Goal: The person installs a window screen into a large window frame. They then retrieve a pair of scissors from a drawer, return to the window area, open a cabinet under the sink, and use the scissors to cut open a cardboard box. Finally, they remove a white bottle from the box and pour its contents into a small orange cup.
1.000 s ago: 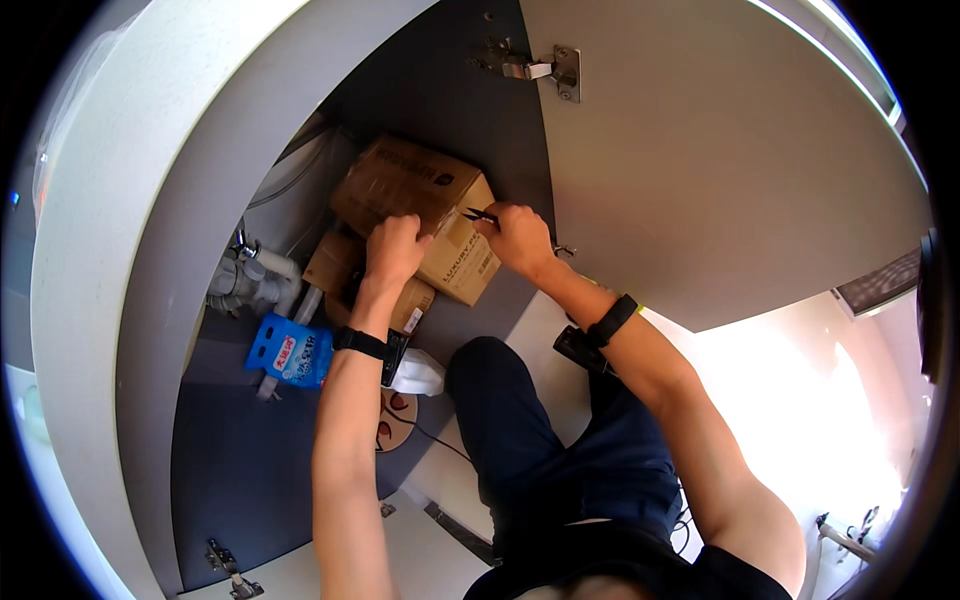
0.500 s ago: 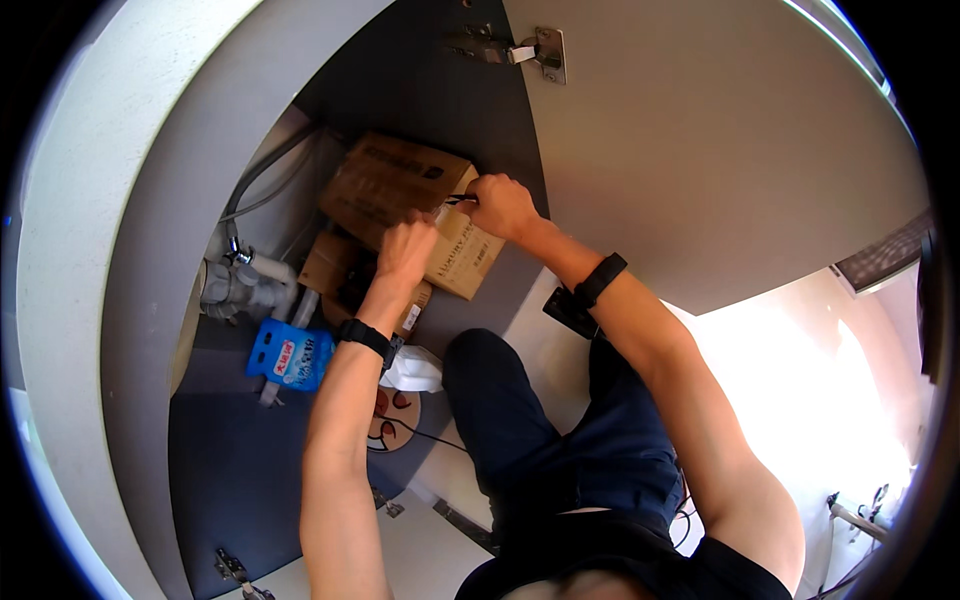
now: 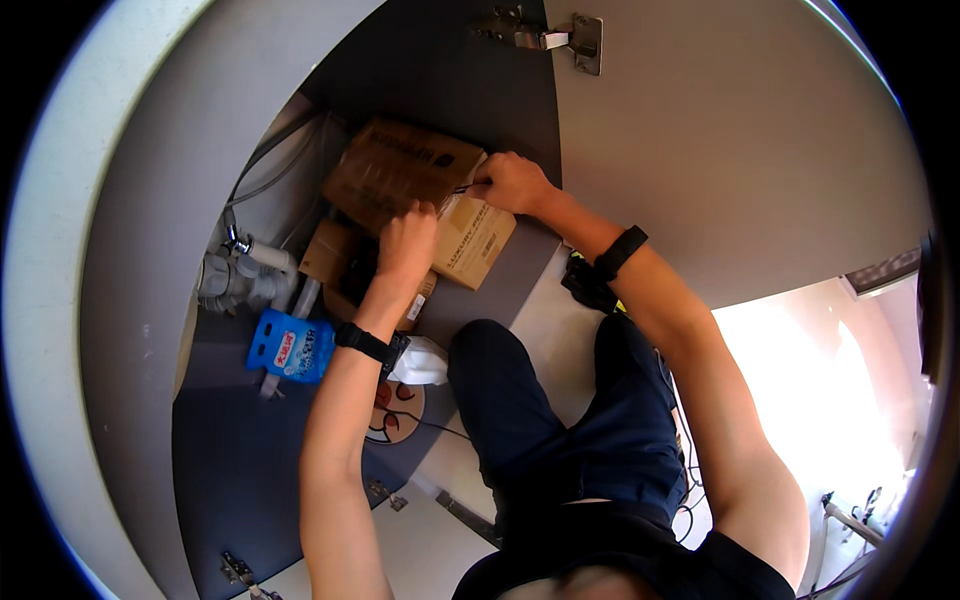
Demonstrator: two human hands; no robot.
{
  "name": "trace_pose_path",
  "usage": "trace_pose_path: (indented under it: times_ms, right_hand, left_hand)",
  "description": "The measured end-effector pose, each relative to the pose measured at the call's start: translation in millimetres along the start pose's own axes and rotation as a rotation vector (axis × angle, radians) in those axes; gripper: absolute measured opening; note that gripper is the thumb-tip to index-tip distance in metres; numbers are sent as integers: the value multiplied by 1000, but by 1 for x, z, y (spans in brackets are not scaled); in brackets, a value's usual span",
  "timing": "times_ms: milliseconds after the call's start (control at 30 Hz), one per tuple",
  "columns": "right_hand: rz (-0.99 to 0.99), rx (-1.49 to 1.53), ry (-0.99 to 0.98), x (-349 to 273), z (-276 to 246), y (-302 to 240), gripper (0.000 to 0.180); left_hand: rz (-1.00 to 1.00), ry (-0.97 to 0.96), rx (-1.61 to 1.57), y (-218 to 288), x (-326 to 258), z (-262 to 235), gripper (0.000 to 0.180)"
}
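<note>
A brown cardboard box lies tilted inside an open dark grey cupboard under a sink. My left hand presses down on the box's lower part, fingers curled against it. My right hand is closed around a thin dark tool whose tip touches the box's right edge; what kind of tool it is I cannot tell. A smaller cardboard box sits below, partly hidden by my left hand.
Grey drain pipes stand at the cupboard's left. A blue pouch lies beside them. A round white disc with a cartoon face and a white cloth rest near my knee. The open cupboard door stands right.
The view has shifted slightly, so box and hands sit a little higher in the picture. Both hands stay on the box in much the same grip.
</note>
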State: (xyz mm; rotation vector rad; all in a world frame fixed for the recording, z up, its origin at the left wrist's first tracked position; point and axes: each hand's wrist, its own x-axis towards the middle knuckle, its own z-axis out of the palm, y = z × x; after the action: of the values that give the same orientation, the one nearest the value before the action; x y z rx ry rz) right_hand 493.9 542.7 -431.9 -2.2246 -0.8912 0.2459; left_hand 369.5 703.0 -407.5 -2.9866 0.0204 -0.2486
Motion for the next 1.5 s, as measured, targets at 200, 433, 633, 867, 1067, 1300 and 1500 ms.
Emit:
trace_pose_path:
  times_ms: [200, 433, 633, 867, 1067, 1300, 1500]
  right_hand:
    - [-57, -52, -20, -5, -8, -8, 24]
    - [-174, -75, -141, 6, -12, -11, 25]
    - [-257, -76, -179, 10, 2, -19, 26]
    - [-146, 118, -218, -4, 3, -11, 28]
    - [273, 513, -161, -18, -3, -4, 35]
    - [466, 737, -134, -24, 0, -17, 34]
    - [486, 830, -197, -13, 3, -20, 36]
  left_hand:
    - [-16, -88, -164, -15, -1, -11, 21]
    - [-18, -75, -242, -18, 2, -4, 19]
    - [-144, -25, -569, -38, -7, 5, 14]
    - [-253, -107, -555, -43, -15, -13, 18]
    - [-154, -136, -283, -14, 7, -21, 30]
    - [14, -162, -153, -14, 22, -16, 25]
    - [210, -184, 121, -8, 21, -4, 13]
